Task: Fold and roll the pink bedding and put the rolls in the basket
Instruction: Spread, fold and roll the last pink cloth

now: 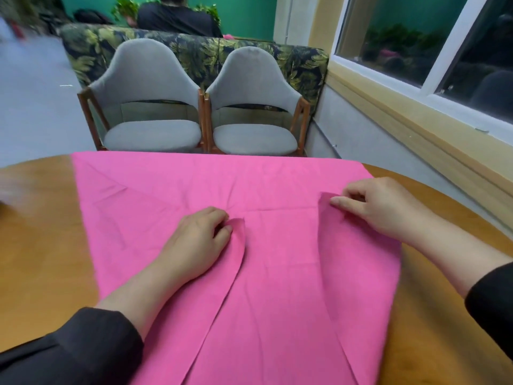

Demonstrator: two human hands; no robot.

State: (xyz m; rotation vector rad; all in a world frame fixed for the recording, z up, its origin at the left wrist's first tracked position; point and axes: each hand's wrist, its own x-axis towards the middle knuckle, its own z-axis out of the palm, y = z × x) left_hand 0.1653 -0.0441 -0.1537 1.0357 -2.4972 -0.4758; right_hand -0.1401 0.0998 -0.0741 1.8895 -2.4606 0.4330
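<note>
- Pink cotton-like bedding sheet [277, 245] lies flat on the round wooden counter [41, 245], covering its middle from far edge to near edge; bare wood shows at the counter's left and right sides.
- Sheet's far edge hangs just over the counter's far edge, in front of the chairs.
- Two side flaps are turned in over the sheet's middle: left flap edge runs diagonally from the left hand down to the near edge, right flap edge does the same from the right hand.
- Left hand [200, 240]: grip closed on the top corner of the left flap, fingers curled, cloth pinched at the fingertips. Hand sits on the sheet, left of centre.
- Right hand [380, 207]: grip closed on the top corner of the right flap, thumb and fingers pinching the cloth. Hand is near the sheet's right edge, toward the counter's right side.
- The central strip of sheet between the two grips is open, lightly creased.
- Black sleeves [69, 351] on both forearms.
- Beyond the counter's far edge: two grey upholstered chairs with wooden frames [200, 107], a leaf-print sofa back [194, 48], a person in dark clothing [177, 18] seated facing away.
- White-framed window [430, 51] along the right wall.
</note>
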